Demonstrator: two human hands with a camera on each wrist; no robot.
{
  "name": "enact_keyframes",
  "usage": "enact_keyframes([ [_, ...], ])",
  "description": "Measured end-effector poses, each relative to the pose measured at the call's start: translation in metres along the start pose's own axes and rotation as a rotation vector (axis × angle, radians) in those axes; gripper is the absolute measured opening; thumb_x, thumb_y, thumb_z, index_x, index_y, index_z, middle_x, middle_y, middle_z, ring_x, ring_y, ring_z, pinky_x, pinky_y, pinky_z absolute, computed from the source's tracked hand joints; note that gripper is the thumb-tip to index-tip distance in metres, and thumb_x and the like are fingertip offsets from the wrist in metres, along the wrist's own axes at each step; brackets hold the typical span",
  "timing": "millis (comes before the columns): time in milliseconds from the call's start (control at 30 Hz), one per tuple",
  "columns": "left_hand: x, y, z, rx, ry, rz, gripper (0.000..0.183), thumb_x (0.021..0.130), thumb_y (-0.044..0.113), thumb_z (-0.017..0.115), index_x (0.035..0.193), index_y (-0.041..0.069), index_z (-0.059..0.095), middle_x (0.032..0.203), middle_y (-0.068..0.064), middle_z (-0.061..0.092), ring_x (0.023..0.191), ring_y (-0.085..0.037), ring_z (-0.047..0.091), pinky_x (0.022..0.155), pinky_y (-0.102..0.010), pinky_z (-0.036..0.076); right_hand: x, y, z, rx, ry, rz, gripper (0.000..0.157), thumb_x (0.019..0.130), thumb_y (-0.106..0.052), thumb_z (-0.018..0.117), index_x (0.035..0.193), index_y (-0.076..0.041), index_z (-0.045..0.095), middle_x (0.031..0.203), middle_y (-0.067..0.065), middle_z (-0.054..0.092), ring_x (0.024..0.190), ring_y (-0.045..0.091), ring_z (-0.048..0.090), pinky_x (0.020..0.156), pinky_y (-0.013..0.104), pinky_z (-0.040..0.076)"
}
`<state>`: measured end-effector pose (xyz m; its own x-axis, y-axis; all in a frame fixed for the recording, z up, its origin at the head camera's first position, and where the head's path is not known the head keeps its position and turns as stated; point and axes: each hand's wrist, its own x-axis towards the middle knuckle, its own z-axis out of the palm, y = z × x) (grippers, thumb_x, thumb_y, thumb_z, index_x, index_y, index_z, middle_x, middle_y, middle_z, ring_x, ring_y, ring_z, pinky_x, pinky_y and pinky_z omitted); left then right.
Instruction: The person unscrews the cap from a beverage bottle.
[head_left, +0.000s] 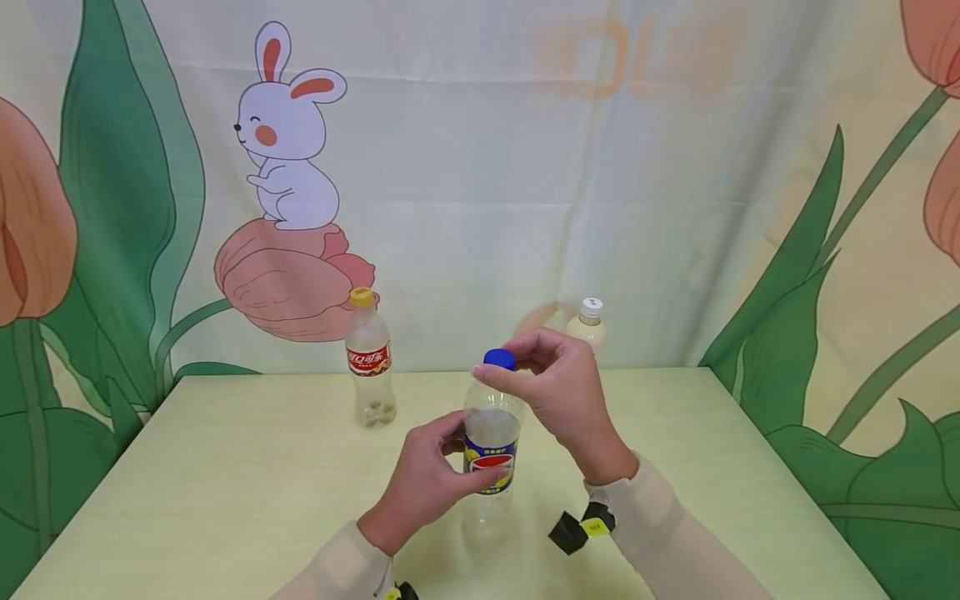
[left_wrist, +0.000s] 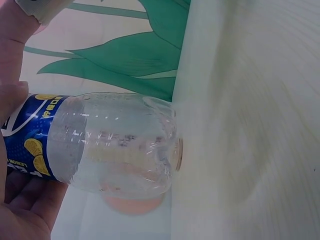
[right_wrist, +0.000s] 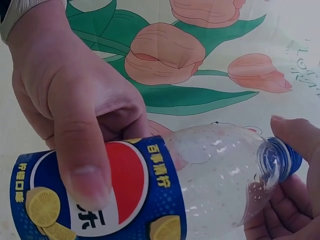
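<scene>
Right of the yellow-capped bottle, the left hand grips the upright blue-capped bottle round its label near the middle of the table, best held steady without denting it, while the right hand pinches the blue cap, ideally evenly.

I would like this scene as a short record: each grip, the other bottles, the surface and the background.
Left grip: holds upright blue-capped bottle around its label
Right grip: pinches the blue cap
Other bottles: yellow-capped bottle, standing behind, to the left; white-capped bottle, partly hidden behind right grip
Surface: pale table
Background: printed backdrop with rabbit
</scene>
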<state>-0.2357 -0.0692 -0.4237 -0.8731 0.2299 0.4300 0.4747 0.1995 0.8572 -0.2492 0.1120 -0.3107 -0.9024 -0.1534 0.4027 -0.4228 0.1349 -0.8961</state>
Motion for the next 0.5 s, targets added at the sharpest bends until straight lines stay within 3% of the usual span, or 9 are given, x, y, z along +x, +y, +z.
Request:
enact_keyframes([
  [233, 0.0001, -0.0012, -0.0009, 0.004, -0.002, 0.023, 0.055, 0.076, 0.027, 0.093, 0.124, 0.015, 0.068, 0.112, -0.002, 0.076, 0.098, -0.014, 0.074, 0.090, -0.023, 0.060, 0.0000, -0.0027, -0.0010, 0.025, -0.021, 0.002, 0.025, 0.076, -0.023, 0.093, 0.090, -0.010, 0.076, 0.087, 0.002, 0.076, 0.084, 0.031, 0.070, 0.077, 0.033, 0.058],
  [500, -0.0003, -0.0007, -0.0010, 0.003, -0.013, 0.003, 0.056, 0.077, 0.027, 0.092, 0.125, 0.015, 0.068, 0.115, -0.001, 0.076, 0.101, -0.014, 0.074, 0.091, -0.023, 0.060, 0.0012, -0.0045, -0.0037, 0.027, -0.068, 0.016, 0.022, 0.080, -0.019, 0.090, 0.096, -0.009, 0.079, 0.090, 0.002, 0.077, 0.083, 0.023, 0.071, 0.079, 0.032, 0.058],
])
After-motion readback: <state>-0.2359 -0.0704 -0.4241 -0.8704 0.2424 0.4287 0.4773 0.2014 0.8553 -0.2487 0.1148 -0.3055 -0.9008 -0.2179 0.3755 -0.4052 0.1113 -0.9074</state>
